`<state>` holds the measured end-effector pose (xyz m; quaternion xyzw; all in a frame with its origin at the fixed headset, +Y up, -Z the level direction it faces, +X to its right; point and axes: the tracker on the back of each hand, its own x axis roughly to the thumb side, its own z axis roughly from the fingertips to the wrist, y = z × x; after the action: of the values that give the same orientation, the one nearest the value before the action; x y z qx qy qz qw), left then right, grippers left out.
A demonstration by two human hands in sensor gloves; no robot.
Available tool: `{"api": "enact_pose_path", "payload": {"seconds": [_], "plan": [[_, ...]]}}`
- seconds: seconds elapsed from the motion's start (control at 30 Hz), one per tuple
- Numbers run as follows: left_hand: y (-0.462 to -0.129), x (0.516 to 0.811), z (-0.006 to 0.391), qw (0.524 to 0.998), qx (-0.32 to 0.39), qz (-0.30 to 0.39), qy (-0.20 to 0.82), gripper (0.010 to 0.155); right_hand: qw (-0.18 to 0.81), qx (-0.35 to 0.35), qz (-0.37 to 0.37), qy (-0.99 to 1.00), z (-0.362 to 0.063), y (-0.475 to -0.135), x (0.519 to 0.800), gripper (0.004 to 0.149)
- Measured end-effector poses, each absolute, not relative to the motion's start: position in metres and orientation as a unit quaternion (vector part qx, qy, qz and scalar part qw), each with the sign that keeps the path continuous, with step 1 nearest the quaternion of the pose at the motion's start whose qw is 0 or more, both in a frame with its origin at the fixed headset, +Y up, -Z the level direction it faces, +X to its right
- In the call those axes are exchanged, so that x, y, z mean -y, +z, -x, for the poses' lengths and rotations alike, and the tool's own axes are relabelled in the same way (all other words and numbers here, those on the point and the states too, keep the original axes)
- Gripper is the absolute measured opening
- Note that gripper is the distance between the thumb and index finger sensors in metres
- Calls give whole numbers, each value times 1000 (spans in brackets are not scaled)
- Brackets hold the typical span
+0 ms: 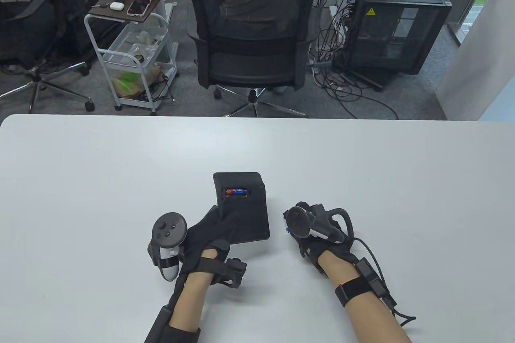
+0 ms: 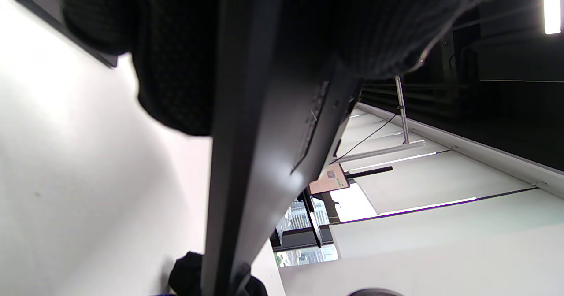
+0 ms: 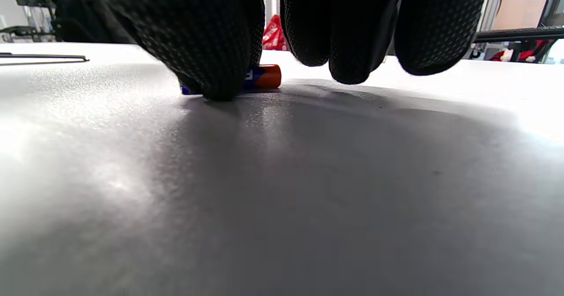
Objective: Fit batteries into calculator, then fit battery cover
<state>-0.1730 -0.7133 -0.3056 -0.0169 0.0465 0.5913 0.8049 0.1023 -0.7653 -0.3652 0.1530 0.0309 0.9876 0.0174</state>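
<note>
room: office, mesh chair (image 1: 251, 33) and cart (image 1: 132, 53) behind white table (image 1: 80, 182)
table view: calculator (image 1: 245, 208) face down, left hand (image 1: 209, 234) holds its near edge; one battery (image 1: 236, 192) seated crosswise in bay; right hand (image 1: 312, 226) just right, palm down
left wrist view: calculator edge tilted off table, fingers (image 2: 176, 67) wrap it
right wrist view: loose battery (image 3: 260, 77) flat on table, axis sideways, fingertips (image 3: 207, 36) curled onto it; lift not yet evident
cover: cannot tell
</note>
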Motion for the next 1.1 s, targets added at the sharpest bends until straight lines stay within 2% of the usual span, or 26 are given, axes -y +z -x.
{"api": "enact_pose_path", "payload": {"seconds": [0.1, 0.37, 0.43, 0.47, 0.57, 0.73, 0.93, 1.1], "plan": [[-306, 714, 172, 803, -39, 30, 594, 59, 17, -29, -153, 988, -102, -365, 765, 45], [-307, 715, 170, 803, -30, 36, 594, 59, 21, -60, -156, 986, -104, -368, 773, 51], [-307, 715, 170, 803, -30, 37, 594, 59, 91, -23, -153, 984, -115, -368, 765, 51], [-307, 715, 170, 804, -30, 37, 593, 59, 164, 3, -144, 976, -122, -367, 760, 52], [-308, 715, 168, 804, -25, 40, 592, 59, 265, 10, -133, 955, -139, -363, 742, 52], [-307, 716, 161, 810, -9, 46, 584, 59, 333, 83, -156, 926, -161, -343, 714, 51], [-306, 715, 144, 823, 29, 64, 564, 59, 417, 145, -165, 882, -177, -321, 706, 51], [-302, 715, 127, 831, 56, 79, 548, 60, 439, 191, -180, 859, -181, -305, 708, 51]]}}
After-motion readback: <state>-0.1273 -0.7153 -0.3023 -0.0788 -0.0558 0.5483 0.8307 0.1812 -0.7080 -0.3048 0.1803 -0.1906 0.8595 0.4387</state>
